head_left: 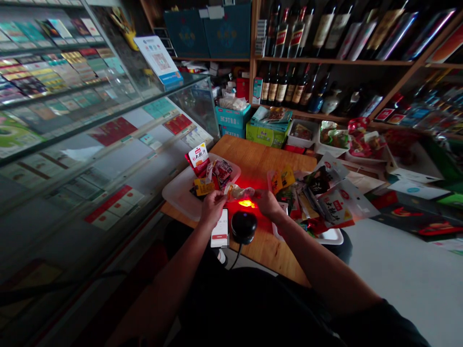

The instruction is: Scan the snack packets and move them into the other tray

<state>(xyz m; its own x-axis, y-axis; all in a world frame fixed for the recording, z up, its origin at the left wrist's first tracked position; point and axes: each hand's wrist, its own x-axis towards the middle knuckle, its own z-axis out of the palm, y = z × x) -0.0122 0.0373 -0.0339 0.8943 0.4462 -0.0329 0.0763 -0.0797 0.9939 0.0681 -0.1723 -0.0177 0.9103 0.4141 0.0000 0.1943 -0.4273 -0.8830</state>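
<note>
A small snack packet (239,192) is stretched between my two hands above the wooden table (246,154). My left hand (214,205) pinches its left end, and my right hand (265,203) grips its right end. Just below the packet stands a black barcode scanner (243,226) with a cable, casting a red glow on the table and a bright spot near my right fingers. Beside it, under my left wrist, lies a phone (219,231) with a lit white screen. The print on the packet is too small to read.
Left on the table, a white tray (177,195) holds several snack packets. At the right, another white tray (336,236) is heaped with packets. A glass display counter (144,111) borders the left side. Shelves of bottles (289,86) and boxes (231,118) stand behind.
</note>
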